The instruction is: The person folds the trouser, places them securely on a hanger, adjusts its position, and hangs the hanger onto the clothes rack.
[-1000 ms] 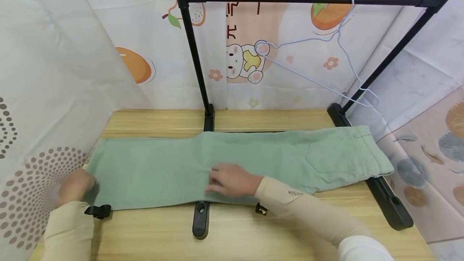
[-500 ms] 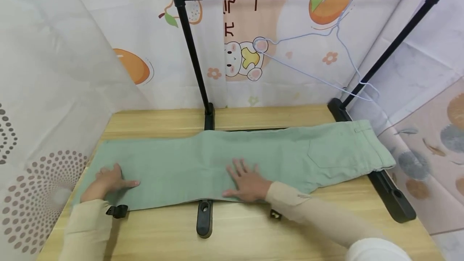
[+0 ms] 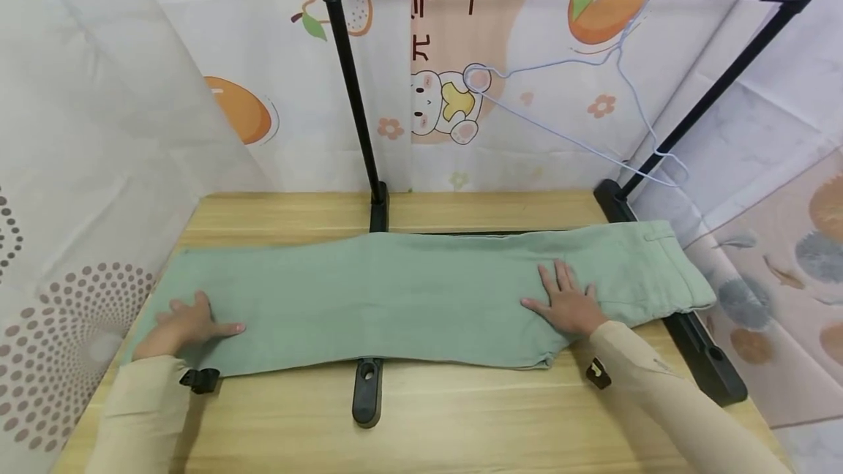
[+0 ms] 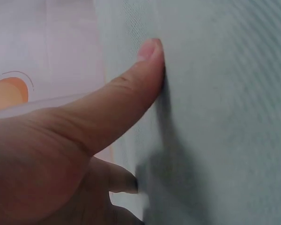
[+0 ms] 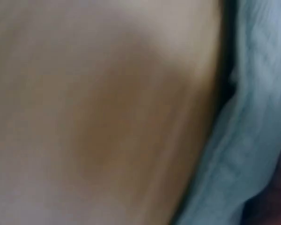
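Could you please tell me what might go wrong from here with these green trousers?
Pressing down with the right hand might set a crease, since the pale-green cloth trousers look puckered along the near edge beside it.

They also lie across the elongated black rack foot, which could leave a ridge.

Bumping the black tubular rack might swing the pale-blue wire hanger, which hangs tilted.

Right fingers (image 3: pixel 563 276) have shifted rightward — nearer the green waistband (image 3: pixel 685 267).
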Available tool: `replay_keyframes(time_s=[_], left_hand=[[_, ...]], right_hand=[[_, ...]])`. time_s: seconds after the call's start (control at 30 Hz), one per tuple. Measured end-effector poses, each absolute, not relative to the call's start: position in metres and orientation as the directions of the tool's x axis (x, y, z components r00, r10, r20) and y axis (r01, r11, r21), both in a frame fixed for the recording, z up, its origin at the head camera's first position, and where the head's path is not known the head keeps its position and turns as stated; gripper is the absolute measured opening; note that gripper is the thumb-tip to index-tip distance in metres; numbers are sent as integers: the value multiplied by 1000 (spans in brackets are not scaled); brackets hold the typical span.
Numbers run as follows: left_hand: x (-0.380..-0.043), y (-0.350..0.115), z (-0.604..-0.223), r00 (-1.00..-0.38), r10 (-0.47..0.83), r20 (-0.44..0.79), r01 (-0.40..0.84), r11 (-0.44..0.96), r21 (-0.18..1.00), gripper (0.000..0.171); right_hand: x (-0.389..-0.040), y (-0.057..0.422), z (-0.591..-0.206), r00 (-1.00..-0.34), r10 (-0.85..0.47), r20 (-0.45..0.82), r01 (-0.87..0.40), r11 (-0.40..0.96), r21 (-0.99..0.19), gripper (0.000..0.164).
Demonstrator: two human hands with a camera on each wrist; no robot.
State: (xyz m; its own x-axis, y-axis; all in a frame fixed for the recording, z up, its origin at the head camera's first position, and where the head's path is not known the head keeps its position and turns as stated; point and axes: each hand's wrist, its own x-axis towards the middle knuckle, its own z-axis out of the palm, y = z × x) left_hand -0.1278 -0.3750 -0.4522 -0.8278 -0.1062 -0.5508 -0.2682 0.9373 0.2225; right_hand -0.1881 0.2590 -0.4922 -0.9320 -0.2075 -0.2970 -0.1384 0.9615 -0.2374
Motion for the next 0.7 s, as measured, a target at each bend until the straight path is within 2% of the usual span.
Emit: replay_keyframes(time_s=[0.27,0.53,0.7], left_hand=[[-129,-372,-450,-821,-108,-560,-283,929,237,140],[-129,-378,-451,-809,-98,-579,-277,934,228,142],[-122,-386,-451,-811,-98,-577,-273,936,224,143]], right_hand=[[-179,287,-500,-955,-142,-261,-72,963,-260,97],[-178,301,-499,-940,-207,-270,-145,962,-231,92],[-180,294,-500,-934,-227,-275,-167,960,-225,92]])
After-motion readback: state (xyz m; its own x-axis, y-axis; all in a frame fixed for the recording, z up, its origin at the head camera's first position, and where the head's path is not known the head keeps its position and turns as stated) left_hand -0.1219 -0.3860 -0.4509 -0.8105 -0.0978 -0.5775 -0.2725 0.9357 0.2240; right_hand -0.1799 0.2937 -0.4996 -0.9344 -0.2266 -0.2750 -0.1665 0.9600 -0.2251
